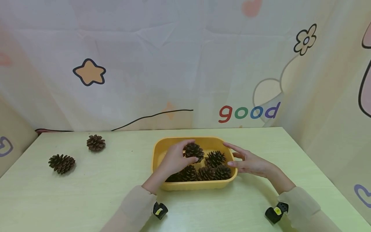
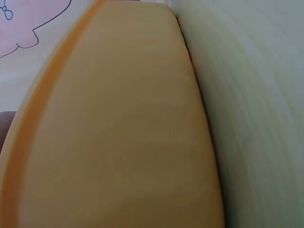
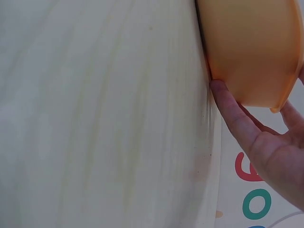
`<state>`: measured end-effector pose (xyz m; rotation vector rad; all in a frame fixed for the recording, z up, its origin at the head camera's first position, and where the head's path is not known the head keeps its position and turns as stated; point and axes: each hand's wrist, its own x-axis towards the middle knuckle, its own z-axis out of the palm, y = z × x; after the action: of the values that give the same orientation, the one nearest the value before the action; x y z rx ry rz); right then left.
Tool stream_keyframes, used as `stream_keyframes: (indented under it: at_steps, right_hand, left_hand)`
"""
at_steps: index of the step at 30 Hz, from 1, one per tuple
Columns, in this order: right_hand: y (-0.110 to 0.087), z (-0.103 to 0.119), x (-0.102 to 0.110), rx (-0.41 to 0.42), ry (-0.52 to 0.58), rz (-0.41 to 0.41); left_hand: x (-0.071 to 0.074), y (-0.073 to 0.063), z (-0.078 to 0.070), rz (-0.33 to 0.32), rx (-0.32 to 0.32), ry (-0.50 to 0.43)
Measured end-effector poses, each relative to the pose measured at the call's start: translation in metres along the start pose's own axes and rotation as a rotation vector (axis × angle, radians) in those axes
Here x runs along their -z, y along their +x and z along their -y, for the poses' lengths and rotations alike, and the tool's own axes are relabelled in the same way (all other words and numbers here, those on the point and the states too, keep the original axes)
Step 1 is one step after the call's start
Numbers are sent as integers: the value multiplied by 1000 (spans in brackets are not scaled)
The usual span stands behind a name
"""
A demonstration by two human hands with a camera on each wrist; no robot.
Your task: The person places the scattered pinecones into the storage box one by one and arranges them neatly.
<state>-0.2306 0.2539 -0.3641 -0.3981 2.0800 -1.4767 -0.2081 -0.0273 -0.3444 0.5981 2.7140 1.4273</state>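
A yellow plastic bin (image 1: 197,185) stands on the table with several brown pine cones inside. My left hand (image 1: 174,159) reaches over its left part and holds a pine cone (image 1: 195,152) between thumb and fingers, above the others. Along the front wall lie more pine cones (image 1: 205,173), and another pine cone (image 1: 215,158) sits toward the right. At the bin's right end my right hand (image 1: 253,163) grips the rim, thumb over it and fingers along the outside. The right wrist view shows a fingertip (image 3: 218,88) at the bin's lower edge. Only the bin's outer wall (image 2: 123,114) fills the left wrist view.
Two pine cones lie on the left of the table: one pine cone (image 1: 96,143) near the back edge, the other pine cone (image 1: 62,164) nearer and further left. A printed cloth (image 1: 130,71) hangs behind the pale table (image 1: 87,199).
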Motion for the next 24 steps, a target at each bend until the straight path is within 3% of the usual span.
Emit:
stream_keyframes:
  at_steps: [9,24]
  right_hand:
    - [1,0,1,-1,6,4]
    - [1,0,0,-1,11,11]
  left_hand:
    - [-9,8,-1,-11,15,121]
    - [-16,20,0,91,88,260]
